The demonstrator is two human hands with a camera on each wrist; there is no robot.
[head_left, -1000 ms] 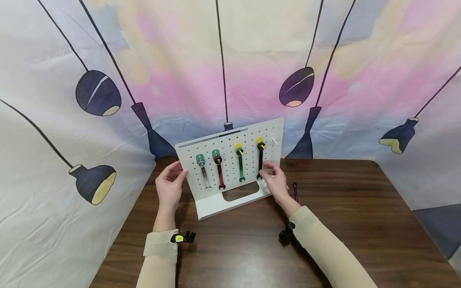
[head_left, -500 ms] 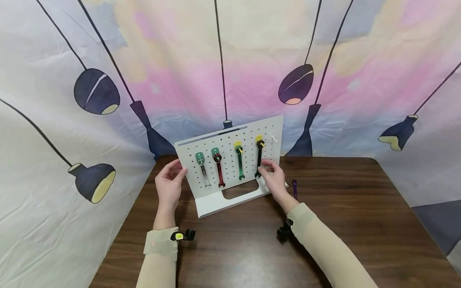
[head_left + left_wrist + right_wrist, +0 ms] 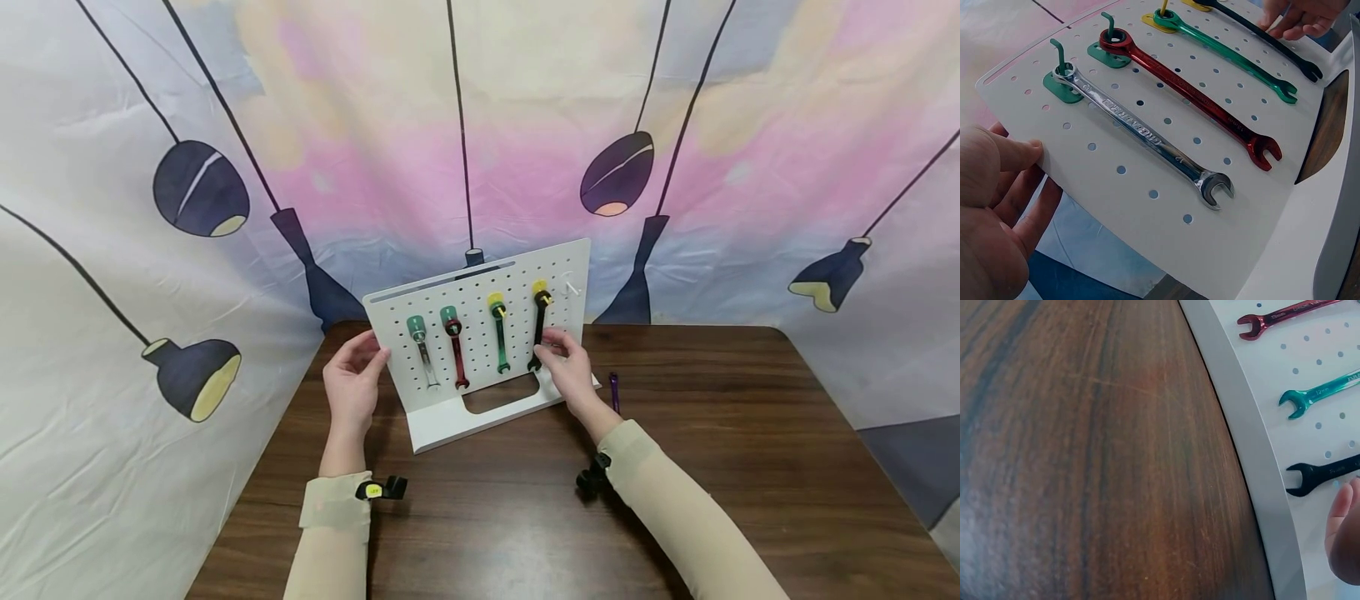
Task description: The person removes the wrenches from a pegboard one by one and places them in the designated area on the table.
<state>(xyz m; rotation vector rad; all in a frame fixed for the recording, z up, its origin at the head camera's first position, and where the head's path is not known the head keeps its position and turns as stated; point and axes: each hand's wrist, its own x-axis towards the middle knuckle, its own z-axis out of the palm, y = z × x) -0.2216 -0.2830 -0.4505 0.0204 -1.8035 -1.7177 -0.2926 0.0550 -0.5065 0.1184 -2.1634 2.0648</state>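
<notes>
A white pegboard stand [image 3: 480, 333] is propped upright on the wooden table. My left hand [image 3: 352, 387] pinches its left edge, thumb in front and fingers behind. Ring ends on hooks hold a chrome wrench [image 3: 1141, 134], a red wrench [image 3: 1185, 94], a green wrench [image 3: 1235, 56] and a black wrench [image 3: 540, 325]. At the black wrench's lower part is my right hand [image 3: 570, 371], its thumb and fingertips touching the shaft from the right; the fingers are loosely bent. Only part of this hand [image 3: 1344, 531] shows in the right wrist view.
A white hook [image 3: 572, 287] at the board's upper right bears nothing. Right of the stand, a purple wrench [image 3: 614, 392] lies on the table [image 3: 712, 433], partly hidden by the right forearm. A cloth backdrop [image 3: 480, 167] with painted lamps hangs behind the table.
The lower end of the black wrench has swung slightly left along with my right hand. My left hand keeps its hold on the board's edge.
</notes>
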